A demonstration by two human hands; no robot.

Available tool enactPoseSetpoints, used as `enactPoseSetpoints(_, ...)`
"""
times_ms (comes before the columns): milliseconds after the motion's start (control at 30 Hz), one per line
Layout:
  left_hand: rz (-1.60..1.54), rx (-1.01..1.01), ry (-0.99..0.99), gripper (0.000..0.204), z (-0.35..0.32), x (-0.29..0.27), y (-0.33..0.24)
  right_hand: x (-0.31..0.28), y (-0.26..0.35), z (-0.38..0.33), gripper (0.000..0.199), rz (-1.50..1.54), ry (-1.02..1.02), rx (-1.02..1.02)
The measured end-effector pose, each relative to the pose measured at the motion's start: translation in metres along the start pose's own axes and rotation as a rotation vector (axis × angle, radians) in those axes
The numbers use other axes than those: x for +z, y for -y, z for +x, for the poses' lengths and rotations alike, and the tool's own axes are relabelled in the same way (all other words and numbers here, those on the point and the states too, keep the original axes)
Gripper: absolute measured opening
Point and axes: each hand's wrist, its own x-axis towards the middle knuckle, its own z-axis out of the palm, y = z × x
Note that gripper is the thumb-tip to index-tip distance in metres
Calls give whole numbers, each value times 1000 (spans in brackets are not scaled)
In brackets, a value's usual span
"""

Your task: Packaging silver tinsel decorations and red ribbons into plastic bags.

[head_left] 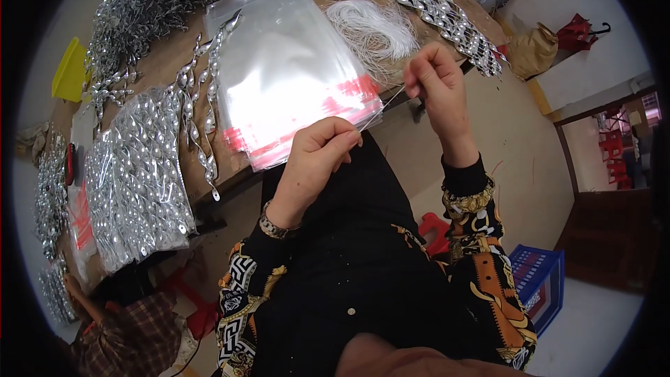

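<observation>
A thin white string [382, 109] runs between my two hands over the table's front edge. My left hand [315, 155] pinches one end, in front of a stack of clear plastic bags [279, 63] with red-printed edges. Higher and to the right, my right hand [438, 91] has its fingers closed on the other end. Behind the string lies a loose bundle of white strings [373, 31]. Right of that bundle rests a group of silver twisted strips [453, 24]. More silver spiral strips [206, 105] lie left of the bags.
A filled clear bag of silver spirals [136, 174] covers the table's left side. Silver tinsel [150, 0] is heaped at the back left, near a yellow container [68, 70]. Another person [129, 335] works at lower left. A blue crate [537, 283] stands on the floor at right.
</observation>
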Motion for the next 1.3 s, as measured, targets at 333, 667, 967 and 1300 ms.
enactPoseSetpoints(333, -41, 15, 38, 10, -5, -18, -4, -79, -16, 18, 7, 388, -258, -50)
enactPoseSetpoints(667, -225, 180, -55, 12, 15, 2, -40, 48, -16, -40, 12, 153, 228, 211)
enactPoseSetpoints(967, -537, 341, -63, 13, 28, -22, -65, 38, -30, -58, 20, -201, 516, 154)
enactPoseSetpoints(1300, -429, 286, -90, 36, 45, -9, -36, -33, -4, -65, 7, -289, 160, 322)
